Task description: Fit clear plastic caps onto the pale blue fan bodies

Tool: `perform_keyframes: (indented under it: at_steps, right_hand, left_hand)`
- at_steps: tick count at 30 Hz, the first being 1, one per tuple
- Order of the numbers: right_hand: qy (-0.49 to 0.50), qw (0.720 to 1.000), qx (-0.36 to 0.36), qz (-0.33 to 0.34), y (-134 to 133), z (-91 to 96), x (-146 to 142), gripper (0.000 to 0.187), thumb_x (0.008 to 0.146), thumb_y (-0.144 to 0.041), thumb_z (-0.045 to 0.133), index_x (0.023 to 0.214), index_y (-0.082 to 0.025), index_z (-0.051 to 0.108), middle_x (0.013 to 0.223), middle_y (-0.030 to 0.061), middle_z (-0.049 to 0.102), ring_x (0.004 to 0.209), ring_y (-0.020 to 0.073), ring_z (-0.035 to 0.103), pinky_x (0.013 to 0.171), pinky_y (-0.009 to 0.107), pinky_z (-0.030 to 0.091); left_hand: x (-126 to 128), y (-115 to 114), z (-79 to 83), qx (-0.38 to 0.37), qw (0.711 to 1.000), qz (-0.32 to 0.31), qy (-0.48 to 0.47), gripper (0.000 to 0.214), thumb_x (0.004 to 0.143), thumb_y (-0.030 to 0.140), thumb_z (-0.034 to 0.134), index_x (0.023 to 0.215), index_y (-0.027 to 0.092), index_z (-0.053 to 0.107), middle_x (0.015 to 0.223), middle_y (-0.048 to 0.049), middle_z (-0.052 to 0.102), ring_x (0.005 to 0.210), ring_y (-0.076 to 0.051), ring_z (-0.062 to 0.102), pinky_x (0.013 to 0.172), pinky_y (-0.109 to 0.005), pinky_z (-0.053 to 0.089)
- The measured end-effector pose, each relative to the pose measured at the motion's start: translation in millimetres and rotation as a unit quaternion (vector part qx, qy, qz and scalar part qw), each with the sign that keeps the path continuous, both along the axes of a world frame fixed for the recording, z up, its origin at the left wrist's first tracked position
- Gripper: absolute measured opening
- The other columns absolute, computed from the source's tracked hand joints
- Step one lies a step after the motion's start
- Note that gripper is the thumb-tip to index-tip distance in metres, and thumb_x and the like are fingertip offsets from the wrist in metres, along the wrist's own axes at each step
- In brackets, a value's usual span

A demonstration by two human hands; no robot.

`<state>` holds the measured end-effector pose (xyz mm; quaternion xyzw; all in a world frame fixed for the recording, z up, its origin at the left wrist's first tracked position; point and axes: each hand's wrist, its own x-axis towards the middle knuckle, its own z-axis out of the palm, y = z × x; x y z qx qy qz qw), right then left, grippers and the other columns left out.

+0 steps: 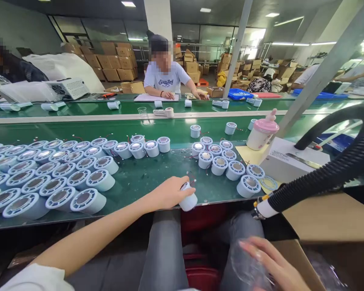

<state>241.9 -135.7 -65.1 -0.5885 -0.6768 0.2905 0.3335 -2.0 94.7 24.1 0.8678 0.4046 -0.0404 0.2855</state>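
At the near edge of the green bench, my left hand (171,193) is closed around a light-blue cylindrical housing (188,200), with thin wires beside its top. My right hand (274,260), lower right and slightly blurred, grips a transparent round plastic piece (245,264) by its side, above my leg. To the left stand rows of similar light-blue housings (92,201) with slotted rims and silvery round centres. A smaller group of housings (220,165) sits right of my left hand, some with thin red wires.
An open cardboard box (324,218) is at lower right, below a black corrugated hose (318,184). A pink-lidded bottle (262,129) and white box (291,159) stand at right. Across the green conveyor (109,127), a co-worker (166,79) sits.
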Motion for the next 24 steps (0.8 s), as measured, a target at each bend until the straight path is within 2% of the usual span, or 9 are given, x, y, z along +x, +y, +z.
perform_keyframes:
  at_steps: [2, 4, 6, 8, 12, 16, 18, 21, 24]
  right_hand:
    - [-0.087, 0.988, 0.116, 0.043, 12, 6.6, -22, 0.051, 0.087, -0.035, 0.065, 0.137, -0.033, 0.054, 0.124, 0.0142, 0.061, 0.104, 0.031, 0.067, 0.079, 0.04, 0.062]
    - [-0.174, 0.962, 0.208, 0.026, 28, 16.4, -40, 0.048, 0.088, -0.028, 0.06, 0.136, -0.027, 0.055, 0.122, 0.0179, 0.06, 0.1, 0.0326, 0.067, 0.074, 0.044, 0.063]
    - [-0.23, 0.943, 0.24, 0.003, 41, 26.7, -53, 0.046, 0.087, -0.023, 0.058, 0.133, -0.024, 0.058, 0.121, 0.0196, 0.061, 0.098, 0.034, 0.066, 0.072, 0.048, 0.062]
    - [-0.273, 0.932, 0.241, 0.007, 48, 34.5, -58, 0.047, 0.084, -0.019, 0.06, 0.13, -0.023, 0.061, 0.122, 0.0203, 0.061, 0.097, 0.0353, 0.064, 0.069, 0.049, 0.061]
    - [-0.331, 0.923, 0.194, 0.037, 50, 37.9, -60, 0.047, 0.077, -0.014, 0.063, 0.124, -0.021, 0.066, 0.125, 0.019, 0.063, 0.09, 0.036, 0.064, 0.06, 0.047, 0.06]
    - [-0.293, 0.953, 0.07, -0.003, 51, 32.0, -57, 0.034, 0.078, -0.014, 0.068, 0.111, -0.016, 0.07, 0.131, 0.0171, 0.061, 0.098, 0.0355, 0.063, 0.067, 0.046, 0.06]
    - [-0.241, 0.97, 0.014, 0.001, 52, 29.6, -54, 0.023, 0.076, -0.011, 0.071, 0.098, -0.018, 0.071, 0.133, 0.0146, 0.059, 0.105, 0.0345, 0.061, 0.073, 0.045, 0.059]
    - [-0.099, 0.994, -0.045, 0.014, 54, 29.0, -48, 0.014, 0.074, -0.011, 0.077, 0.08, -0.019, 0.068, 0.129, 0.0087, 0.06, 0.112, 0.0296, 0.059, 0.086, 0.042, 0.054]
    - [0.045, 0.997, -0.066, 0.003, 52, 31.7, -44, 0.01, 0.087, -0.023, 0.067, 0.078, -0.021, 0.067, 0.123, 0.0066, 0.061, 0.115, 0.0251, 0.057, 0.096, 0.041, 0.048]
  left_hand:
    - [4, -12, -3.0, -0.109, 0.993, -0.033, -0.031, 0.035, 0.091, 0.041, 0.029, 0.096, 0.018, 0.054, 0.081, -0.0035, 0.06, 0.067, -0.018, 0.059, 0.054, -0.026, 0.048]
    - [8, -26, -8.3, -0.201, 0.976, -0.065, -0.046, 0.035, 0.089, 0.038, 0.03, 0.098, 0.018, 0.056, 0.079, -0.0017, 0.059, 0.06, -0.015, 0.055, 0.045, -0.022, 0.043]
    - [12, -37, -15.5, -0.267, 0.958, -0.093, -0.046, 0.034, 0.087, 0.037, 0.034, 0.098, 0.018, 0.06, 0.078, -0.0013, 0.059, 0.059, -0.014, 0.053, 0.041, -0.021, 0.04]
    - [16, -43, -23.3, -0.307, 0.943, -0.123, -0.041, 0.03, 0.084, 0.035, 0.043, 0.094, 0.018, 0.065, 0.076, -0.0004, 0.06, 0.062, -0.014, 0.054, 0.045, -0.02, 0.04]
    - [22, -47, -34.0, -0.304, 0.938, -0.164, -0.039, 0.019, 0.08, 0.027, 0.055, 0.087, 0.019, 0.07, 0.072, 0.0008, 0.062, 0.072, -0.016, 0.057, 0.064, -0.023, 0.045]
    - [20, -53, -33.0, -0.22, 0.961, -0.148, -0.073, 0.022, 0.084, 0.029, 0.054, 0.098, 0.018, 0.067, 0.095, -0.0036, 0.063, 0.088, -0.02, 0.058, 0.08, -0.03, 0.043]
    - [17, -57, -31.4, -0.171, 0.972, -0.127, -0.101, 0.021, 0.085, 0.027, 0.055, 0.101, 0.019, 0.066, 0.103, -0.0044, 0.061, 0.095, -0.021, 0.057, 0.084, -0.03, 0.042]
    - [13, -63, -32.2, -0.13, 0.973, -0.1, -0.163, 0.019, 0.083, 0.023, 0.061, 0.101, 0.021, 0.066, 0.104, -0.0029, 0.061, 0.096, -0.019, 0.058, 0.084, -0.029, 0.044]
    - [8, -66, -38.2, -0.139, 0.961, -0.063, -0.23, 0.038, 0.076, 0.032, 0.077, 0.11, 0.022, 0.064, 0.109, -0.0032, 0.062, 0.099, -0.02, 0.058, 0.089, -0.032, 0.046]
